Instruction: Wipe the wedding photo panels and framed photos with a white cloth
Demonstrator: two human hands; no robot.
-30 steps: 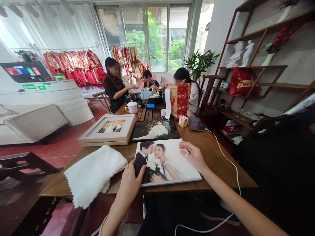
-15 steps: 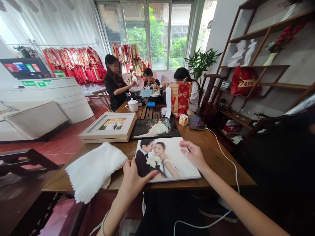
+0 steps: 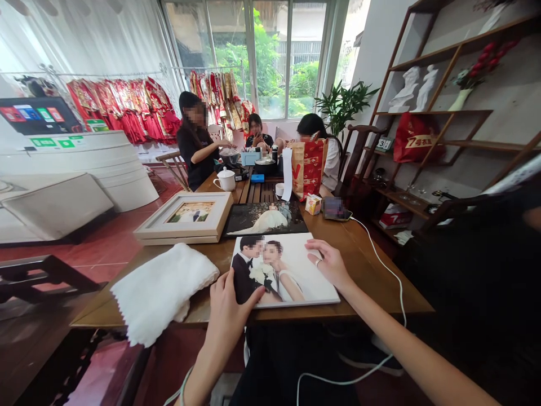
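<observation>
A wedding photo panel (image 3: 313, 276) lies flat near the table's front edge, showing a couple with a white bouquet. My left hand (image 3: 231, 299) grips its left side, with the thumb over the lower front corner and the fingers along the left edge. At the right edge, my right hand (image 3: 329, 264), with a ring on one finger, holds the panel with bent fingers on its white margin. A white cloth (image 3: 164, 287) lies crumpled left of my left hand and hangs over the table edge. Just behind the panel is a darker photo panel (image 3: 240, 217) of a bride.
White-framed pictures (image 3: 181, 232) are stacked at the back left. Beyond stand a white teapot (image 3: 226, 179), a paper bag (image 3: 313, 163), a small box (image 3: 313, 204) and a phone (image 3: 336, 208) with a white cable (image 3: 384, 259). Several people sit around the table's far end.
The whole view has shifted slightly. Both my hands keep their places on the photo panel. The person at the back left has lowered their hands.
</observation>
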